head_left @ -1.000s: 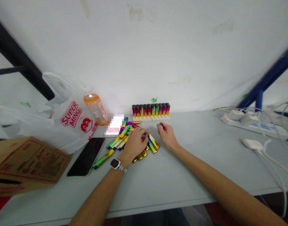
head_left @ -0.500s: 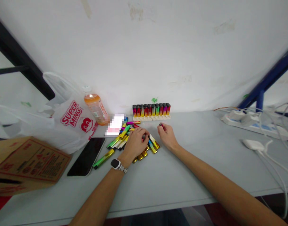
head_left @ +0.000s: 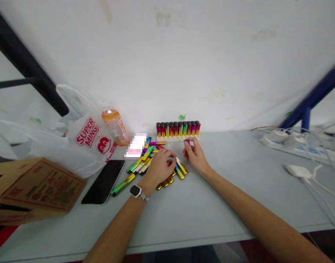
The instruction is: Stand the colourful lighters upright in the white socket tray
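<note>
My left hand [head_left: 161, 165], with a watch [head_left: 137, 191] on its wrist, is over a pile of loose shiny lighters [head_left: 134, 165]. Its fingers curl around a lighter [head_left: 170, 160], of which only a bit of red and grey shows. To the right, my right hand [head_left: 196, 155] pinches another lighter [head_left: 187, 142] between thumb and fingers; a purple end peeks out and the rest is hidden. Just beyond the hands, several lighters [head_left: 178, 128] with black tops stand upright in rows in a pale holder [head_left: 181, 138] by the wall.
To the left are a dark-screened phone [head_left: 104, 182], a cardboard box [head_left: 44, 186], a white plastic bag [head_left: 76, 146] and an orange drink bottle [head_left: 115, 126]. A power strip [head_left: 299, 146] with cables and a white charger [head_left: 296, 170] lie on the right.
My right hand has turned and its fingers have loosened from a fist into a pinch near the holder. The left hand stays over the pile. The whole view has shifted slightly.
</note>
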The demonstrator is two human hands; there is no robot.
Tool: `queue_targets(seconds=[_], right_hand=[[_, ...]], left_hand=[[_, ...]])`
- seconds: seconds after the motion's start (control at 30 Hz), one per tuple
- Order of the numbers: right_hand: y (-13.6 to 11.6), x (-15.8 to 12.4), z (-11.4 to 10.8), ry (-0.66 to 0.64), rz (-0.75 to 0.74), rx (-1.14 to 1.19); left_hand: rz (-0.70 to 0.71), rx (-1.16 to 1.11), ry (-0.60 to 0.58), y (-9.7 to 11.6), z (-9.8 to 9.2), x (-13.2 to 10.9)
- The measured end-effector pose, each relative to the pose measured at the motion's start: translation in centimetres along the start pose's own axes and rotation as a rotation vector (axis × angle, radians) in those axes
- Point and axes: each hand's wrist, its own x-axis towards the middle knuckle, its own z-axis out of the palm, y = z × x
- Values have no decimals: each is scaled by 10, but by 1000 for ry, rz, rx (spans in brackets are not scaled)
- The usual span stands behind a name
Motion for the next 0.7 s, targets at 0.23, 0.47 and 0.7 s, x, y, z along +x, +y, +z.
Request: queue_targets(seconds=[0.23,0.47,0.7], right_hand=[[-10,44,-15,65,-269,-336],[-7,102,-8,-83,-322,-436],[-6,118,-7,-146,-312,-446]], left_hand=[[35,-21,-19,1,-3,-2],[14,-25,-32,4,-7,-3],[21,-20,-34,2,-8,-4]])
